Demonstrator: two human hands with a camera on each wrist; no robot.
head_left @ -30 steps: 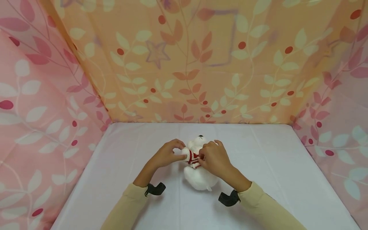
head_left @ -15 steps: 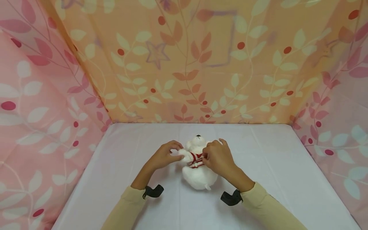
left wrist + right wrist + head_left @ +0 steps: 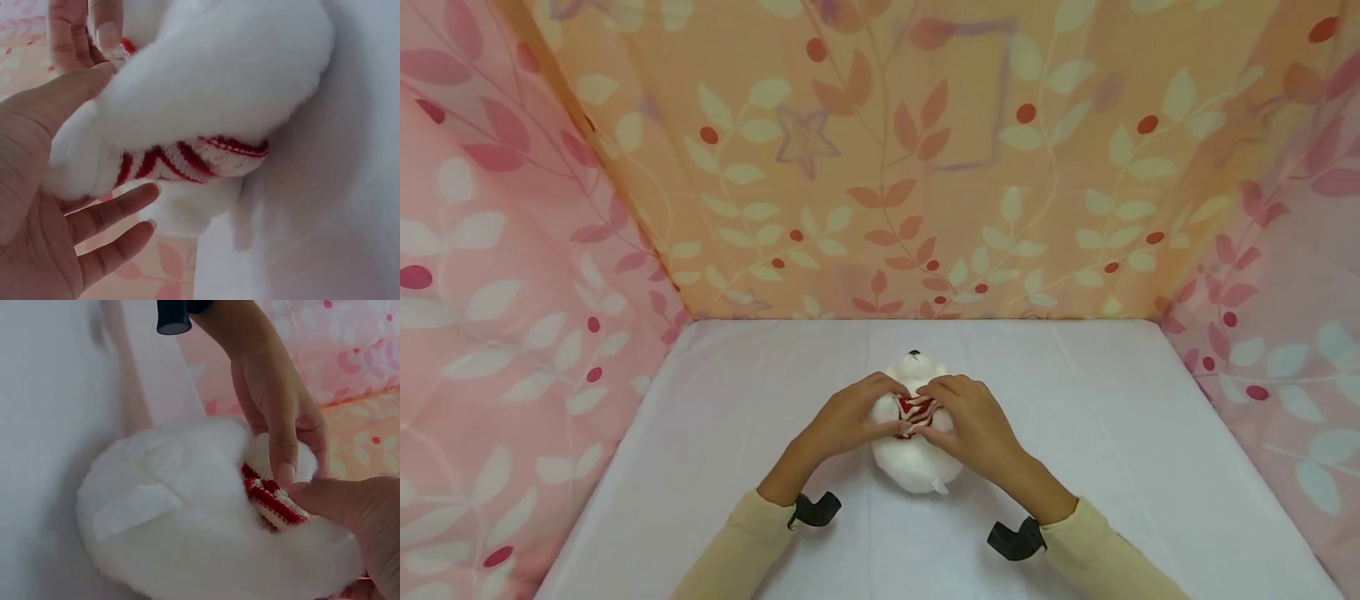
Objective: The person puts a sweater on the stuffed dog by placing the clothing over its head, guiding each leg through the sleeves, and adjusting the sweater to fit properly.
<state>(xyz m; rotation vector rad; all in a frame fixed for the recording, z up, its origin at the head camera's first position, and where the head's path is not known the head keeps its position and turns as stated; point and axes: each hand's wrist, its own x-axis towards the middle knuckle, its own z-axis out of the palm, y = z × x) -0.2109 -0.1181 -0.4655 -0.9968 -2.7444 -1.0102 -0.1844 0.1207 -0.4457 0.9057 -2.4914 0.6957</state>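
A white plush bear (image 3: 917, 467) lies on the table, its black nose toward the far side. It wears a red-and-white striped knitted sweater (image 3: 916, 408) (image 3: 164, 161). From the left, my left hand (image 3: 850, 417) arches over the bear's arm, thumb at the sweater's front; the wrist view shows its lower fingers (image 3: 119, 209) fairly straight below that arm. My right hand (image 3: 973, 421) mirrors it from the right, thumb and fingertips at the sweater. Both thumbs meet close together on the knit in the right wrist view (image 3: 278, 506). Part of the chest is hidden by the hands.
A white cloth covers the table (image 3: 760, 367). Patterned orange cloth (image 3: 887, 167) stands behind, with pink leaf-print cloth (image 3: 497, 333) at the left and right. A pale label (image 3: 134, 509) sticks out from the bear's lower body. Black wrist mounts (image 3: 818, 509) sit on both wrists.
My left hand has shifted from the bear's left-side arm inward to the sweater. The right hand has turned and spread from a bunched pinch to thumb and fingers at the chest.
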